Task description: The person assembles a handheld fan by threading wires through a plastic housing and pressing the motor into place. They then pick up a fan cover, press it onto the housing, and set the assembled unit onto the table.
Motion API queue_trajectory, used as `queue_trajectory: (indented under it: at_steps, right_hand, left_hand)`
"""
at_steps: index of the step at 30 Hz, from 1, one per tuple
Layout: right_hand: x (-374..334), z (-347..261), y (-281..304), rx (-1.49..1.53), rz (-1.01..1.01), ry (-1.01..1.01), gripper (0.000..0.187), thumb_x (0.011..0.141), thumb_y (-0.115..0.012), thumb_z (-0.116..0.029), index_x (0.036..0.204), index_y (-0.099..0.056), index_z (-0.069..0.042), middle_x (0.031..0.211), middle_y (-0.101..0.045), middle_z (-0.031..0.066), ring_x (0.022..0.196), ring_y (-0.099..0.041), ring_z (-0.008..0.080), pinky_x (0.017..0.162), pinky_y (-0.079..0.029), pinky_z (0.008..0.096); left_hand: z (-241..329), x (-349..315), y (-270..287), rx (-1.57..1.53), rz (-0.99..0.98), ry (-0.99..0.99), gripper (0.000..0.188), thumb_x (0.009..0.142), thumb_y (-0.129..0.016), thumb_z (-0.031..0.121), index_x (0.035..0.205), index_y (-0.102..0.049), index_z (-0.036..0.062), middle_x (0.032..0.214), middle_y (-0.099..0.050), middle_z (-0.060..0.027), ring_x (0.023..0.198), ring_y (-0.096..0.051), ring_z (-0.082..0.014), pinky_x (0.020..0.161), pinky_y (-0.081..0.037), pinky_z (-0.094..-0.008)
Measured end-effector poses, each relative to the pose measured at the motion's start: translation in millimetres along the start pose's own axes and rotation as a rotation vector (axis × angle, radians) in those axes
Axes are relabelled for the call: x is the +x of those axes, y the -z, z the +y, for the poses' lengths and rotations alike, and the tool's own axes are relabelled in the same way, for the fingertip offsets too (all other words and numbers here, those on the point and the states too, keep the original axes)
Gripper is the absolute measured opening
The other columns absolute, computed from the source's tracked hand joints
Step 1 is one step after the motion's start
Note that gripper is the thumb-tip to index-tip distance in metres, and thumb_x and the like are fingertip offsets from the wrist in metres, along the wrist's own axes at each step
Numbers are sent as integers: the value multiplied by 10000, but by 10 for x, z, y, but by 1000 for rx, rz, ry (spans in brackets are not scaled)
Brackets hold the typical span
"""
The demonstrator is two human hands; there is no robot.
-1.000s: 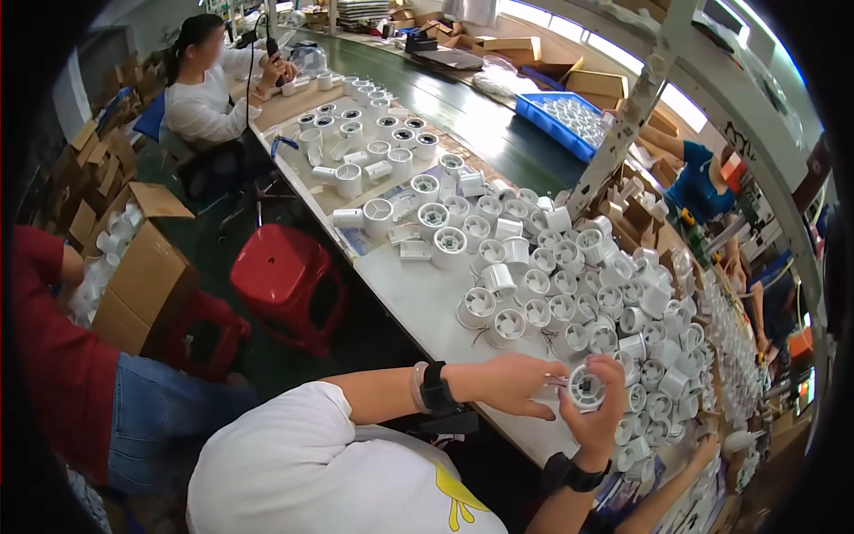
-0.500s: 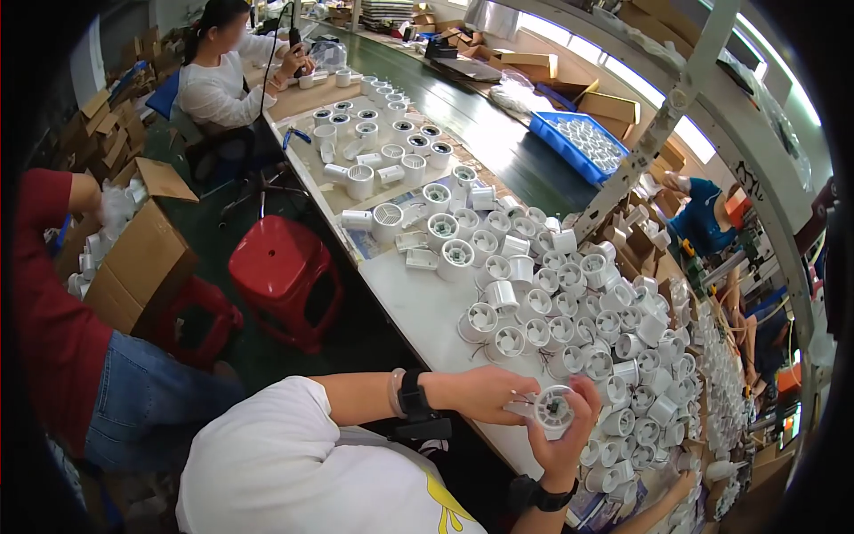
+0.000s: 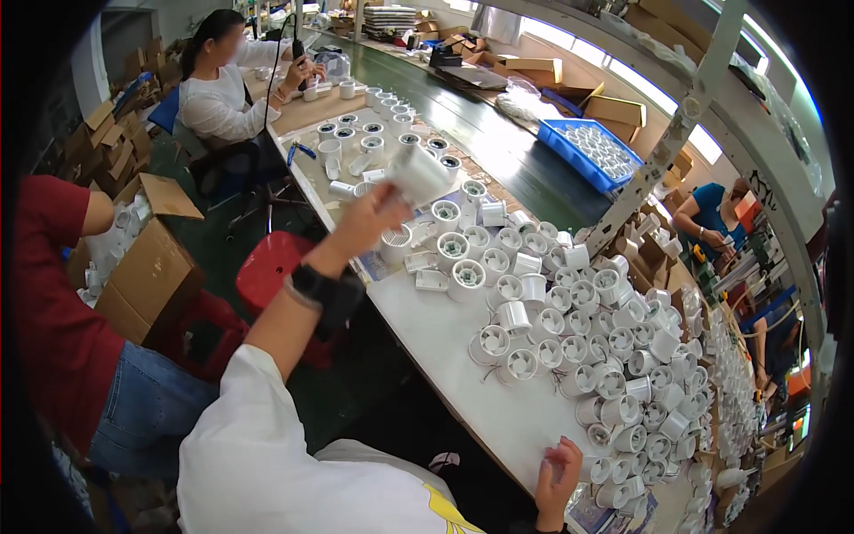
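My left hand [image 3: 366,222] is stretched out over the far part of the table [image 3: 436,343], its fingers closed around a white cylindrical plastic housing [image 3: 420,175] that is smeared by motion. Just beyond and below it stand white housings in loose rows, some with dark round inserts. At the near table edge, my right hand [image 3: 558,476] is raised with loosely bent fingers apart and nothing in them. Beside it spreads a large heap of white fan housings [image 3: 614,383], several with fan blades and thin wires showing.
A blue crate [image 3: 592,151] of white parts sits across the dark green conveyor [image 3: 427,76]. A co-worker in white holds a tool at the far end. A red stool [image 3: 276,262] and a person in red are at left. A metal post [image 3: 658,147] rises behind the heap.
My hands have parted: the left has swung far and left over the table with the housing. My right hand has let go of it and drawn down toward the near edge.
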State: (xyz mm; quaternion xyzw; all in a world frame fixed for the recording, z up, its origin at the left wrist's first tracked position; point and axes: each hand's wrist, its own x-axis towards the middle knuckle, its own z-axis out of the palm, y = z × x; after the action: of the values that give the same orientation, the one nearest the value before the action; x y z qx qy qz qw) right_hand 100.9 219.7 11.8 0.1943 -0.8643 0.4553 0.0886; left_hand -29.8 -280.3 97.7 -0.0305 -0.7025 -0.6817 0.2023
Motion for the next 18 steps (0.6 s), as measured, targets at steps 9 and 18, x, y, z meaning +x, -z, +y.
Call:
queue_trajectory:
  at_steps: [9,18]
  right_hand:
    - [28,24,-51,50,98,-61,286,797,-572,29,1081,-551,2,1142,-542,175,834,-612,205,746,-508,292]
    - [107,-33,-101,-62,86,-68,242,796,-592,28,1037,-575,9,1081,-578,171,815,-618,208,716,-522,285]
  left_hand:
    - [-724,1477,1238,358,186,164,401,909,-566,345,1148,-590,24,955,-641,-30,834,-577,-128,741,-448,-281]
    - [-1158,1901,1397,495,67,441,516,878,-575,391,1220,-575,5,1052,-629,-84,886,-568,-160,762,-447,-322]
